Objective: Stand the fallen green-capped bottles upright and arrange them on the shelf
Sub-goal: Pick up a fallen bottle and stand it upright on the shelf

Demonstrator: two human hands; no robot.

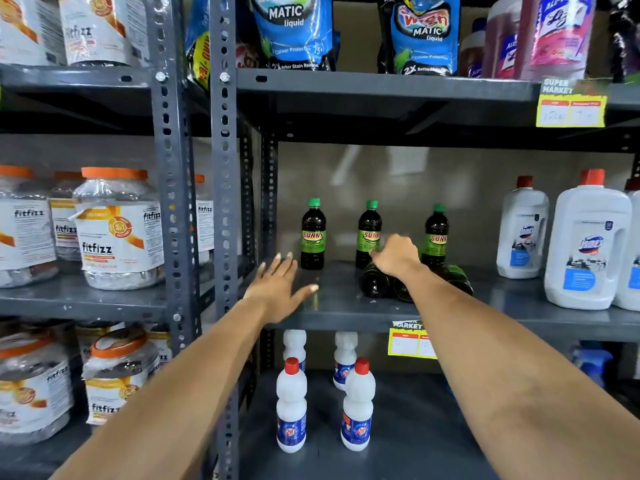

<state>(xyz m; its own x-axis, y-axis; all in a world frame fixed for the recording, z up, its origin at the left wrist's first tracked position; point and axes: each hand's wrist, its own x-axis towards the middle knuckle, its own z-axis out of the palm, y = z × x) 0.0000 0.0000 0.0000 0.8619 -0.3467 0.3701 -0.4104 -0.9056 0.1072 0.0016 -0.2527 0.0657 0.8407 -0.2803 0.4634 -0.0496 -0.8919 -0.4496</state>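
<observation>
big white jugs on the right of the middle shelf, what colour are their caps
Red caps on the white jugs, clearest in the head view.

Three green-capped bottles point(313, 234) stand upright at 12 o'clock; fallen dark bottles point(375, 284) at 1 o'clock number perhaps three, partly hidden. Four small white bottles point(291, 407) sit at 6 o'clock, three white jugs point(585, 244) at 3 o'clock.

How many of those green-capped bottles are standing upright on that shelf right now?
3: left bottle near the shelf post, middle bottle just behind the right hand, right bottle beside it. Several fallen bottles lie in front, partly hidden by that arm.
</observation>
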